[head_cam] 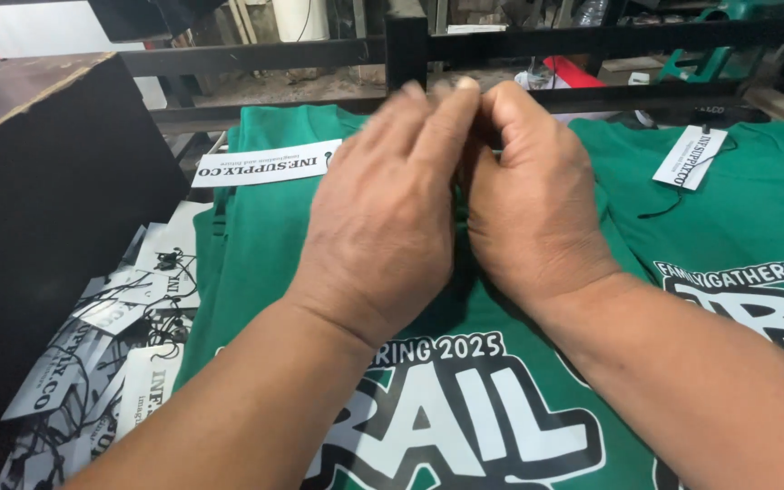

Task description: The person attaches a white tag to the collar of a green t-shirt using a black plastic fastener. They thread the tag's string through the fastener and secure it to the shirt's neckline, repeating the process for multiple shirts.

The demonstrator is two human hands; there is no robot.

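1. The left hand (383,209) and the right hand (524,195) meet near the centre of the view, backs up, their fingertips pressed together at about 12 o'clock from the wrists.
2. Both hands are curled closed, the fingers bunched toward each other. What they pinch between them is hidden, so I cannot tell what they grip.
3. Under the hands lies a green shirt (256,245) with white and black print, spread flat; the hands rest over its collar end, at the 12 o'clock side of the shirt.
4. A white rectangular tag (265,163) lies on that shirt at 10 o'clock from the left hand, just beside it.
5. A second green shirt (755,209) lies at 3 o'clock, with a white hang tag (690,156) on a dark cord near its top.
6. A heap of loose tags (111,363) with black strings lies at 8 o'clock.
7. A black metal rail (592,41) crosses at 12 o'clock, beyond the hands.
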